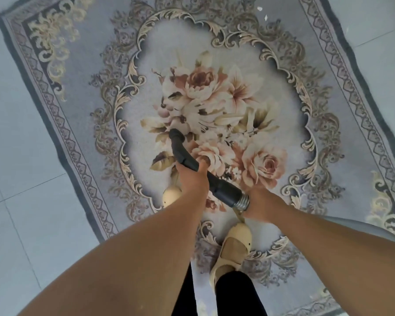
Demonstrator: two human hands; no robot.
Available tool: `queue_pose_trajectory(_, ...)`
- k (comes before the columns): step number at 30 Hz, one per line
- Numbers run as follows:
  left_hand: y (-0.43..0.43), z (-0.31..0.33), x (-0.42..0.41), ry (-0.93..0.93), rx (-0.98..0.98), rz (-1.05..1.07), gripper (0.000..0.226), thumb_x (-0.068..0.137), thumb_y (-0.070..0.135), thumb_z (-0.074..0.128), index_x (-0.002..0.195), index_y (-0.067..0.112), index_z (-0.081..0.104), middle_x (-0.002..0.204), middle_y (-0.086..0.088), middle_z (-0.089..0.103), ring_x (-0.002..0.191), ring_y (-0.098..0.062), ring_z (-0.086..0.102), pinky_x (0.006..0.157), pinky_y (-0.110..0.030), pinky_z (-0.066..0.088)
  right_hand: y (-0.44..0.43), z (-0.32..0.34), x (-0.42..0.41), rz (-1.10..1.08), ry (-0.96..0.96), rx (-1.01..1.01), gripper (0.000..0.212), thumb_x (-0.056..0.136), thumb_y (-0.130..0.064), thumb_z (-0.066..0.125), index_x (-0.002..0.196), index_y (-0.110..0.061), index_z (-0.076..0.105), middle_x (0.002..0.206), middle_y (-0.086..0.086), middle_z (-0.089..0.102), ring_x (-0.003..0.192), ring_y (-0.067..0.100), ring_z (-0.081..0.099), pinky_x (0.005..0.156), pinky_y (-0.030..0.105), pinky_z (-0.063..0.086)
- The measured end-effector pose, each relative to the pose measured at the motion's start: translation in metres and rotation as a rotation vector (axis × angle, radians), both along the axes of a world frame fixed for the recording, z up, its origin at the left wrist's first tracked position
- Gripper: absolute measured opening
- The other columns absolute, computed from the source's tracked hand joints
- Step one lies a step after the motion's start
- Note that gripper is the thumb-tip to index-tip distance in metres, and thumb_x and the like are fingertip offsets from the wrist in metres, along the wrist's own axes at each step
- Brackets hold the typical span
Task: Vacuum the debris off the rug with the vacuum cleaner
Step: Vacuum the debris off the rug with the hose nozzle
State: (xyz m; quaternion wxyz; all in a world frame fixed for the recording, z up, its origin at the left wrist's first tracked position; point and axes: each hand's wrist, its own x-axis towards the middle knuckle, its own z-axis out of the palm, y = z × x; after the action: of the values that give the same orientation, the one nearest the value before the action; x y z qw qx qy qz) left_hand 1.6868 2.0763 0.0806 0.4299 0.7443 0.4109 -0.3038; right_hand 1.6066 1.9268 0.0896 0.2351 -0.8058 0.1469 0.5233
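Left hand (193,177) wrapped round black vacuum nozzle (183,148) mid-frame; right hand (258,205) apparently closed on hose collar (243,201), fingers hidden. Could miss white debris (259,8) on rug (328,137), upper right, well apart from nozzle.

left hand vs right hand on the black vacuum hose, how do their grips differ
The left hand grips the curved black plastic vacuum nozzle partway along, nearer the tip; the right hand holds farther back, at the ribbed silver metal hose. The left hand's back faces the camera, its fingers hidden beneath; the right sits beside and under the hose. Both are bare, closed on the same wand above the floral grey rug.
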Motion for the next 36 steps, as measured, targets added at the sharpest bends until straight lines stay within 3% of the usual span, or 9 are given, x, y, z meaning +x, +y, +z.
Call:
queue_pose_trajectory(2, 0.005, -0.009, 0.026, -0.038, 0.016, 0.001, 0.073, 0.089, 0.033, 0.063, 0.149, 0.02, 0.024, 0.133, -0.008, 0.056, 0.11, -0.03, 0.062, 0.09, -0.042, 0.055, 0.012, -0.014, 0.019, -0.002, -0.042, 0.007, 0.016, 0.076, -0.023, 0.067, 0.085, -0.019, 0.055, 0.068, -0.003, 0.056, 0.067, 0.017, 0.059, 0.059, 0.025, 0.046)
queue_pose_trajectory(6, 0.015, -0.025, 0.055, -0.082, 0.06, 0.0, 0.075, 0.085, 0.037, 0.064, 0.148, 0.024, 0.026, 0.133, -0.01, 0.056, 0.108, -0.034, 0.062, 0.087, -0.049, 0.055, 0.024, -0.031, 0.047, -0.019, -0.091, 0.019, 0.016, 0.08, -0.02, 0.067, 0.091, -0.016, 0.056, 0.07, -0.002, 0.055, 0.073, 0.02, 0.061, 0.063, 0.026, 0.049)
queue_pose_trajectory(10, -0.002, -0.021, 0.001, -0.037, 0.081, -0.055, 0.078, 0.085, 0.043, 0.063, 0.149, 0.024, 0.022, 0.129, -0.006, 0.059, 0.111, -0.03, 0.061, 0.093, -0.038, 0.049, 0.003, -0.025, 0.004, 0.053, 0.047, -0.021, 0.022, 0.078, -0.021, 0.069, 0.097, -0.013, 0.064, 0.083, 0.001, 0.066, 0.077, 0.019, 0.065, 0.064, 0.023, 0.049)
queue_pose_trajectory(13, -0.008, -0.013, -0.01, -0.042, 0.035, -0.055, 0.073, 0.092, 0.03, 0.061, 0.151, 0.017, 0.021, 0.126, -0.003, 0.058, 0.11, -0.025, 0.061, 0.079, -0.027, 0.046, 0.001, -0.023, -0.013, 0.025, 0.074, -0.022, 0.022, 0.08, -0.024, 0.067, 0.097, -0.01, 0.066, 0.091, 0.005, 0.071, 0.081, 0.021, 0.067, 0.068, 0.026, 0.051)
queue_pose_trajectory(16, 0.01, -0.022, 0.039, -0.15, 0.038, -0.181, 0.065, 0.091, 0.027, 0.063, 0.145, 0.01, 0.032, 0.125, -0.01, 0.059, 0.11, -0.028, 0.061, 0.083, -0.031, 0.048, 0.03, -0.04, 0.026, -0.034, 0.03, 0.034, 0.019, 0.081, -0.022, 0.068, 0.095, -0.013, 0.059, 0.079, 0.001, 0.06, 0.069, 0.015, 0.057, 0.056, 0.019, 0.044)
queue_pose_trajectory(21, 0.049, -0.028, 0.127, -0.116, 0.206, -0.253, 0.056, 0.091, 0.032, 0.06, 0.138, 0.01, 0.039, 0.129, -0.011, 0.057, 0.11, -0.028, 0.06, 0.073, -0.027, 0.046, 0.082, -0.063, 0.093, -0.134, -0.15, 0.117, 0.034, 0.083, -0.03, 0.065, 0.112, -0.016, 0.055, 0.079, -0.006, 0.053, 0.07, 0.013, 0.053, 0.062, 0.024, 0.04)
queue_pose_trajectory(25, 0.039, -0.022, 0.108, -0.09, 0.16, -0.246, 0.062, 0.09, 0.032, 0.061, 0.141, 0.011, 0.034, 0.13, -0.014, 0.056, 0.113, -0.033, 0.058, 0.086, -0.036, 0.05, 0.066, -0.047, 0.076, -0.16, -0.03, 0.089, 0.034, 0.082, -0.029, 0.068, 0.111, -0.015, 0.057, 0.087, 0.002, 0.06, 0.079, 0.02, 0.055, 0.066, 0.027, 0.046)
queue_pose_trajectory(30, 0.004, -0.004, 0.067, 0.082, 0.014, -0.134, 0.065, 0.094, 0.034, 0.058, 0.147, 0.012, 0.027, 0.131, -0.011, 0.055, 0.112, -0.031, 0.059, 0.071, -0.028, 0.044, 0.018, -0.01, 0.045, -0.063, 0.05, -0.069, 0.024, 0.08, -0.023, 0.067, 0.1, -0.019, 0.055, 0.071, -0.006, 0.052, 0.075, 0.017, 0.061, 0.059, 0.022, 0.043)
queue_pose_trajectory(36, 0.02, -0.001, 0.133, 0.007, 0.046, -0.17, 0.06, 0.089, 0.035, 0.062, 0.139, 0.012, 0.04, 0.128, -0.009, 0.059, 0.109, -0.031, 0.061, 0.079, -0.032, 0.053, 0.039, 0.01, 0.109, -0.048, -0.031, -0.063, 0.027, 0.086, -0.025, 0.065, 0.108, -0.011, 0.06, 0.086, -0.001, 0.062, 0.081, 0.018, 0.063, 0.07, 0.026, 0.051)
